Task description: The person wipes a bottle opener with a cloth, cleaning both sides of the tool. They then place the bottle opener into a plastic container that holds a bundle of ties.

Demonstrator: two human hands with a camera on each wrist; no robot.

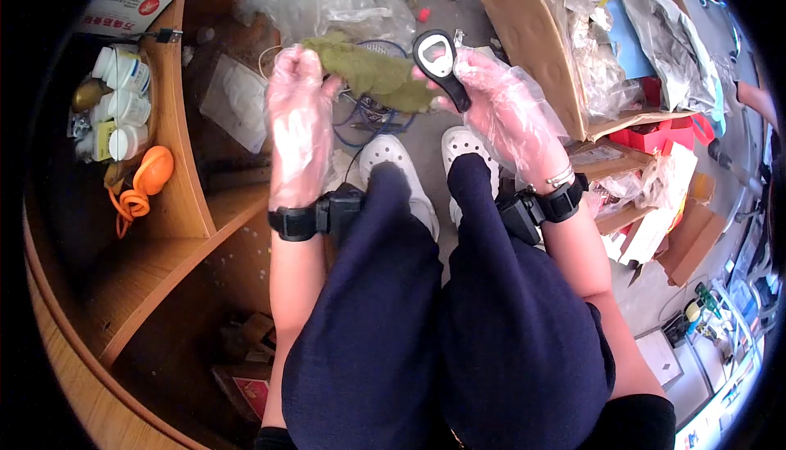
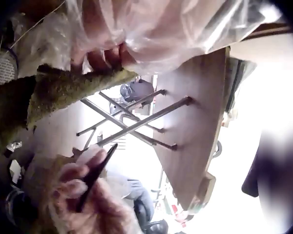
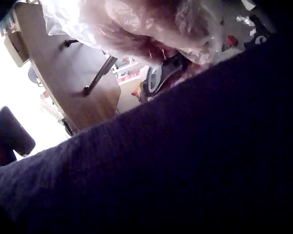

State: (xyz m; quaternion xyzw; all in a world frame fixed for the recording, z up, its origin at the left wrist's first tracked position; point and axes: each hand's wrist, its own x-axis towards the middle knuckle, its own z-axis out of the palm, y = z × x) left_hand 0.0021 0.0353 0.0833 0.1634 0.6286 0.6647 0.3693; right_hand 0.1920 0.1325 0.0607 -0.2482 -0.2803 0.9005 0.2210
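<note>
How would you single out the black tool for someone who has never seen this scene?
Start at the dark-trousered knees in the head view and move up past the white shoes. The gloved right hand grips it: a black bottle opener with a pale oval head, hard beside the limp olive cloth.

Gloved left hand [image 1: 296, 114] and right hand [image 1: 501, 106] side by side out front, fingers apparently curled, gripping.

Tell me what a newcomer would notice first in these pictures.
Centre top, the clear-gloved left hand grips a crumpled olive-green cloth, and the right hand holds a black bottle opener at its other end. A wooden shelf of white bottles stands left, a cardboard box stuffed with plastic right.
</note>
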